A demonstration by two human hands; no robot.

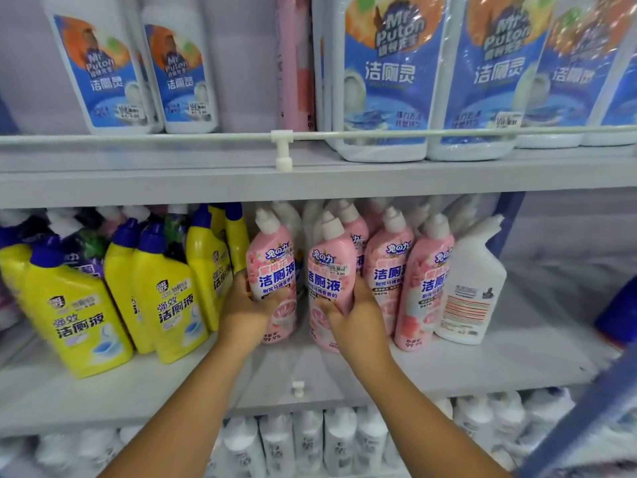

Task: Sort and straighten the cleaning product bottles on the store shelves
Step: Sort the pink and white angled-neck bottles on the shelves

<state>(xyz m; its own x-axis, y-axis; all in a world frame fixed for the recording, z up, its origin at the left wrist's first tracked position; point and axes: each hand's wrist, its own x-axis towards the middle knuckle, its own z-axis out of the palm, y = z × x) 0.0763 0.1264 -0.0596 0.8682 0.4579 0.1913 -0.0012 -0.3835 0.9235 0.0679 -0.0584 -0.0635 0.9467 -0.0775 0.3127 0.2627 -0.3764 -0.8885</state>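
left hand (246,310) grip: wraps pink bottle (272,270) | right hand (355,317) grip: wraps second pink bottle (331,274) | fingertips hidden behind

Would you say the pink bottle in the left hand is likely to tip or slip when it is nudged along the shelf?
Probably tippy: the pink bottle is tall and narrow with an angled neck. Its glossy label looks slippery, so the left hand gripping low on the body seems sensible. It appears rigid plastic, likely full and fairly heavy.
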